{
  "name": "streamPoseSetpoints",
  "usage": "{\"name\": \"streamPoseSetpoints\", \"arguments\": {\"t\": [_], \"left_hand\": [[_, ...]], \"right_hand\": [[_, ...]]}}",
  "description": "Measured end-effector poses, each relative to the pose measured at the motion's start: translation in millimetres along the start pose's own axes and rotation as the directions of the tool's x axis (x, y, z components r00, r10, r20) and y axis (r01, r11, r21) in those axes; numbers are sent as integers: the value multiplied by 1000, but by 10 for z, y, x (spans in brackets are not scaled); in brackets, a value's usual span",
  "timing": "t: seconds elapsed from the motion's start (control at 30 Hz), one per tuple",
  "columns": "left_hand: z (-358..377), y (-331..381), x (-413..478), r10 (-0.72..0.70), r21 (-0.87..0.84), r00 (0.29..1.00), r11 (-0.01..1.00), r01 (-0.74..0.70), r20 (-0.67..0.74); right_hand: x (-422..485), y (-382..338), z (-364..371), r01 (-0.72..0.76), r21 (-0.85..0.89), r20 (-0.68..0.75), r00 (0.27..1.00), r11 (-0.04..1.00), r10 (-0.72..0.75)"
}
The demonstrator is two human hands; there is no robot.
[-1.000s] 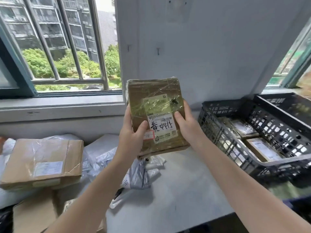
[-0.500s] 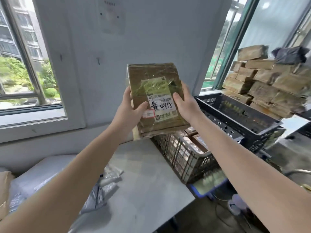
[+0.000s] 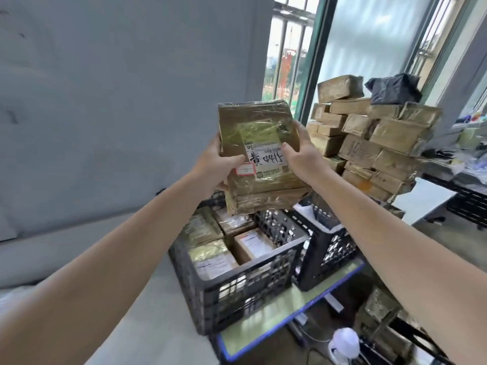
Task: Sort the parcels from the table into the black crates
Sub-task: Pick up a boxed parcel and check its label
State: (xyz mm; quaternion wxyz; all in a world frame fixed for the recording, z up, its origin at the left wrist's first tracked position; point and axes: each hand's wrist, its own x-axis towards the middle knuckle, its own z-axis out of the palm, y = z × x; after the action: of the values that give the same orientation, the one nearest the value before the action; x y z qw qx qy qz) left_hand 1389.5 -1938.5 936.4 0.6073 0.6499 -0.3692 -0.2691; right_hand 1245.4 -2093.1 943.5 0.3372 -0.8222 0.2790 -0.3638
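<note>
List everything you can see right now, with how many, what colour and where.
Held parcel: one, brown under clear film, raised above the crates.
Near black crate: one, black, on the green bench.
Far black crate: one, black, behind the near one.
Crated parcels: several, brown and olive, inside the near crate.
Stacked parcels: many, brown, piled by the right window.
Black bag: one, black, atop that pile.
Green bench: one, green, blue edge, under the crates.
Grey table: one, grey, lower left.
Left hand: one, gripping the parcel's left edge.
Right hand: one, gripping its right edge.
</note>
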Motion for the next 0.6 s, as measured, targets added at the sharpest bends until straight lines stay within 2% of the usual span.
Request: {"name": "streamPoseSetpoints", "arguments": {"t": [0.1, 0.27, 0.43, 0.6], "left_hand": [[535, 63, 328, 9, 28, 999, 1000, -8, -39], [1235, 78, 961, 122, 161, 991, 981, -112, -55], [1721, -102, 1667, 54, 180, 997, 982, -64, 55], [2077, -398, 2300, -56, 147, 995, 988, 43, 83]], "right_hand": [[258, 318, -377, 26, -54, -13, 1000, 998, -26], [747, 878, -780, 6, -145, -80, 997, 989, -18], [1274, 1497, -1052, -51, -230, -61, 997, 972, 37], [1755, 1976, -1052, -111, -332, -24, 994, 937, 110]]}}
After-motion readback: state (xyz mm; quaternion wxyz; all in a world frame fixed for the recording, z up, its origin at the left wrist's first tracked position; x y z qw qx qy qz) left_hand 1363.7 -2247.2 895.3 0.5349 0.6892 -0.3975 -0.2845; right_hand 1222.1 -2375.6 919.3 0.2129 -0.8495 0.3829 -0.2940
